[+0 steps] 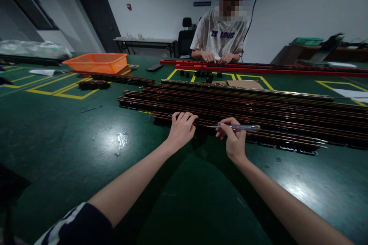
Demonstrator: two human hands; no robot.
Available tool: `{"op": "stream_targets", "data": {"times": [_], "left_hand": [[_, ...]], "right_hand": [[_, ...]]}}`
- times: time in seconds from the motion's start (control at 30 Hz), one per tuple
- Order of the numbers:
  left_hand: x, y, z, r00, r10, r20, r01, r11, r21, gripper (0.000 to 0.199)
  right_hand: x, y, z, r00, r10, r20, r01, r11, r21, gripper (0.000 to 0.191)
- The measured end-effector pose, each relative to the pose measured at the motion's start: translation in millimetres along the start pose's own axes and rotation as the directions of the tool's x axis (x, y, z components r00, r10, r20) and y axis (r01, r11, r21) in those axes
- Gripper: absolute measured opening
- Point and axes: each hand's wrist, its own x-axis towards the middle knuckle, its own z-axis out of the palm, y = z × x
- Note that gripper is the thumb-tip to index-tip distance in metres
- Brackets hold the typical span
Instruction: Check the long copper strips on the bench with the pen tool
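Long dark strips with coppery rods (247, 103) lie side by side across the green table. My left hand (183, 126) rests on the near edge of the closest strip, its fingers bent and slightly apart over it. To its right, my right hand (233, 138) holds a screwdriver with a clear handle (244, 127) between thumb and fingers. The thin shaft points left, toward my left hand, and its tip lies close to the nearest strip. Whether the tip touches the strip is too small to tell.
An orange basket (97, 63) stands at the back left, near short dark strips (93, 84). Across the table (86, 130), a person (221, 38) has both hands at long red rails (258, 69). Small black blocks (209, 77) and a dark phone-like object (154, 67) lie behind the strips.
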Motion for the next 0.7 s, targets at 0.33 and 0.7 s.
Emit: {"op": "stream_targets", "data": {"times": [0.33,0.7], "left_hand": [[0.5,0.9,-0.9,1.000,0.000,-0.001,0.000,1.000,0.012,0.034],[0.5,1.6,-2.0,1.000,-0.008,-0.002,0.008,1.000,0.029,0.042]], "right_hand": [[0.3,0.5,-0.2,1.000,0.004,0.002,-0.004,1.000,-0.003,0.010],[0.1,-0.6,1.2,0.998,-0.001,0.070,0.002,1.000,-0.016,0.012]]}}
